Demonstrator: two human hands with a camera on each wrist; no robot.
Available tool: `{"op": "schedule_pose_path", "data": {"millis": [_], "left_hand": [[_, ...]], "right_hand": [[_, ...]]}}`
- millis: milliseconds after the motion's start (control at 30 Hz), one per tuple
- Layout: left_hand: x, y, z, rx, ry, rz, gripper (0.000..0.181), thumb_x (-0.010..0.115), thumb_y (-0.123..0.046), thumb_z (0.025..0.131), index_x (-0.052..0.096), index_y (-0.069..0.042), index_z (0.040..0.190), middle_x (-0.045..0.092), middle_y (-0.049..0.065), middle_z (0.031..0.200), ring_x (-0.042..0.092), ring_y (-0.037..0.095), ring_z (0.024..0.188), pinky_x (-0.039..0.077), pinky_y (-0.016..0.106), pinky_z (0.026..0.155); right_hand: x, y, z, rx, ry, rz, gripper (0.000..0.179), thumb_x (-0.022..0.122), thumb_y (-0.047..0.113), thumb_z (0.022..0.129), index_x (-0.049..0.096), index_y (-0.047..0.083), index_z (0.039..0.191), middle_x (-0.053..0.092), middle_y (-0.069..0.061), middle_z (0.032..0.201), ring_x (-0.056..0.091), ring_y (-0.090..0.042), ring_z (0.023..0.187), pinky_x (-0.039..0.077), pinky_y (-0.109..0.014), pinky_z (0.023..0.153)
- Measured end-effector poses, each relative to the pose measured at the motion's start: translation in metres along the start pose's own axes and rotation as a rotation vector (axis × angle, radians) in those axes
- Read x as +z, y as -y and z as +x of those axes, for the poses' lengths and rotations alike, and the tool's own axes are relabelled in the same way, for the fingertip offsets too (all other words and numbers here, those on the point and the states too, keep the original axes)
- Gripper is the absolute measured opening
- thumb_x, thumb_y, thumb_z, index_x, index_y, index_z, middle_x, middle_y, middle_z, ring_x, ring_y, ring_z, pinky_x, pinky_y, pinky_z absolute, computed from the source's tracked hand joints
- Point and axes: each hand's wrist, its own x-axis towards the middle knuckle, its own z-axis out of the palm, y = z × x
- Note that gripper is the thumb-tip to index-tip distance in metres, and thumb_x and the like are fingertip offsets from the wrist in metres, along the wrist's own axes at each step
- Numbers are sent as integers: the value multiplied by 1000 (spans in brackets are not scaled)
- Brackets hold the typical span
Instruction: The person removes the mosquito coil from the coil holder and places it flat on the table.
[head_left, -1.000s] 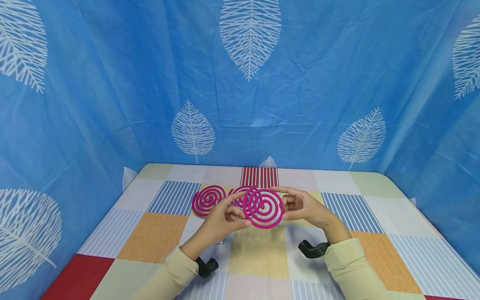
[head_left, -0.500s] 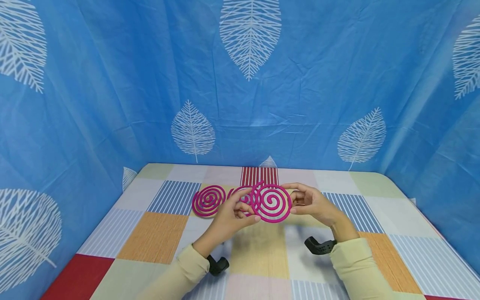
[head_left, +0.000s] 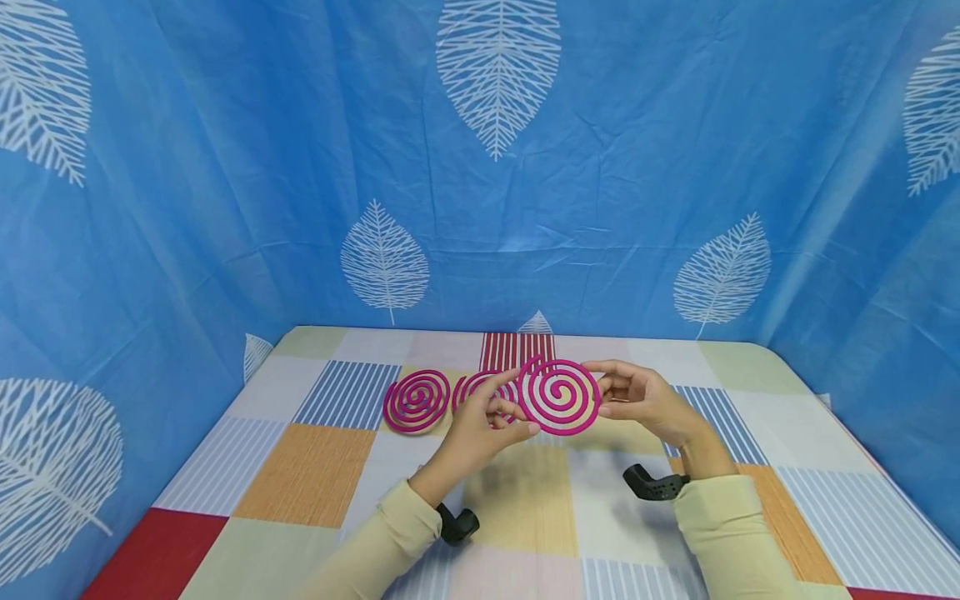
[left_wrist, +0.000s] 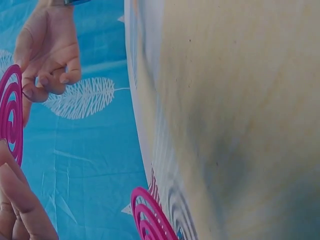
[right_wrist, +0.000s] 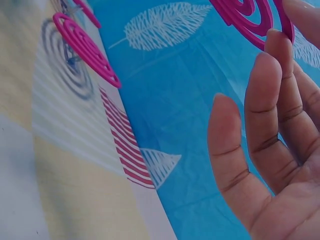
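Note:
A magenta mosquito coil (head_left: 558, 389) is held up above the table between both hands. My left hand (head_left: 480, 427) holds its left edge with thumb and index finger. At its right edge, my right hand (head_left: 647, 406) pinches the rim, the other fingers bent behind. The right wrist view shows that coil (right_wrist: 257, 25) at the fingertips of the right hand (right_wrist: 277, 135). Behind the left hand is a second coil (right_wrist: 85, 50), partly hidden in the head view. A third coil (head_left: 417, 400) sits left of it. Both appear raised over the cloth.
A patchwork-patterned cloth (head_left: 315, 467) covers the table. Small metallic supports (right_wrist: 72, 59) show under the raised coils, with spiral shadows. Blue curtains (head_left: 600, 183) printed with white leaves enclose the back and sides. Each wrist wears a black camera mount (head_left: 652, 483).
Both hands have carried the held coil to the right and slightly up in the head view. The two other coils have stayed in place.

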Motion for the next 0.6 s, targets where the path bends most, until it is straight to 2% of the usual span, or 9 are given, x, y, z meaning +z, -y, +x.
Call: {"op": "schedule_pose_path", "data": {"millis": [233, 600], "left_hand": [[10, 0, 6, -17, 2, 2, 81, 85, -8, 93, 46, -12, 164, 73, 0, 94, 52, 10, 70, 44, 22, 63], [28, 2, 15, 0, -32, -13, 79, 85, -8, 93, 48, -8, 162, 74, 4, 93, 53, 7, 62, 43, 22, 56]], "right_hand": [[-7, 2, -5, 6, -3, 0, 56, 63, -13, 100, 67, 21, 145, 75, -3, 110, 73, -15, 101, 62, -32, 92], [-16, -2, -14, 32, -32, 18, 61, 63, -13, 99, 64, 25, 147, 75, -3, 108, 73, -14, 100, 62, -30, 92]]}}
